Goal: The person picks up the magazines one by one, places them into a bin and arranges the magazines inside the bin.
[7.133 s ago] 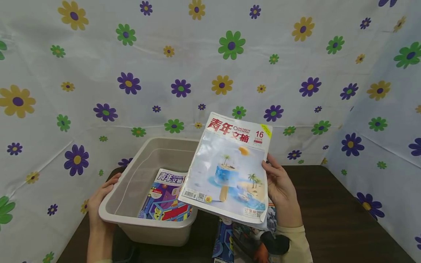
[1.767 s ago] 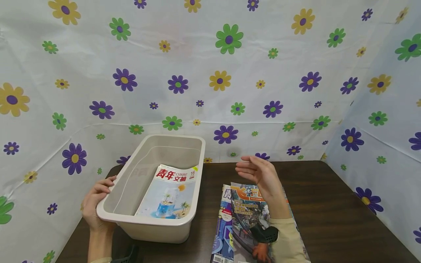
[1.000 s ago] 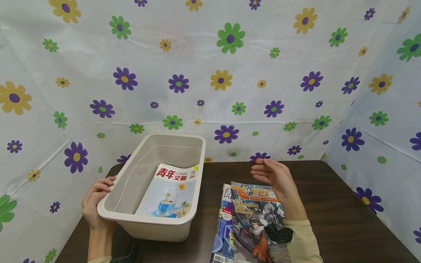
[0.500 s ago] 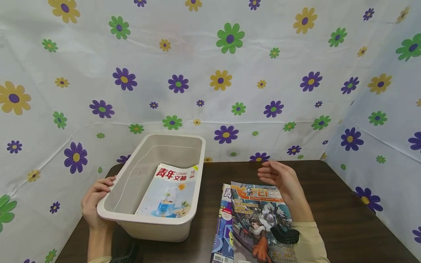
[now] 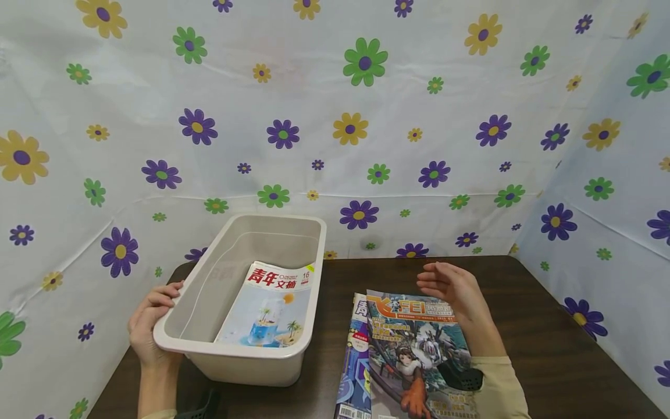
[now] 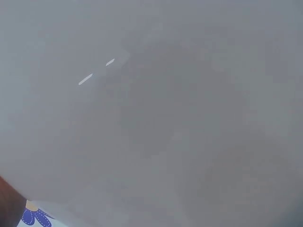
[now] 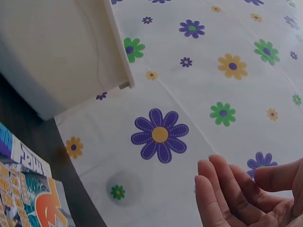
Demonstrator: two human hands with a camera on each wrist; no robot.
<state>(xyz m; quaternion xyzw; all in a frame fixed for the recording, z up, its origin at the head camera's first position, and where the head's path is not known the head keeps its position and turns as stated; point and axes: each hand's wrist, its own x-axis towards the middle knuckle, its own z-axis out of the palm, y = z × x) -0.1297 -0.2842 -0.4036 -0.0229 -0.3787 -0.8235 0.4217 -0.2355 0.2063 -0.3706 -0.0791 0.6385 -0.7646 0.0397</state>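
Storage tub (image 5: 246, 368), pale beige plastic, rounded rim, on a dark wood-grain table (image 5: 544, 331); its left rim is gripped by the left hand (image 5: 149, 326), fingers bent over the edge. The left wrist view is a pale blur, probably the tub wall, so the thumb's placing cannot be told. Inside the tub, one light-blue magazine (image 5: 267, 308), face up: red masthead 青年文摘, issue number 16, yellow corner flash, ice-lolly and palm-tree picture. To the right of the tub, well apart from it, one comic-style magazine (image 5: 419, 352), face up: orange 飞 and "FEI" across the head, smaller gold lettering too fine to read, a figure with an orange glove. Beneath it, partly covered, one purple-blue magazine (image 5: 354, 378): masthead beginning 青, red label, barcode at the foot. Right hand (image 5: 456, 291), holding nothing, fingers loosely bent and thumb well parted from them, beside the comic-style magazine's upper right corner. Backdrop: white flower-printed cloth (image 5: 309, 99).
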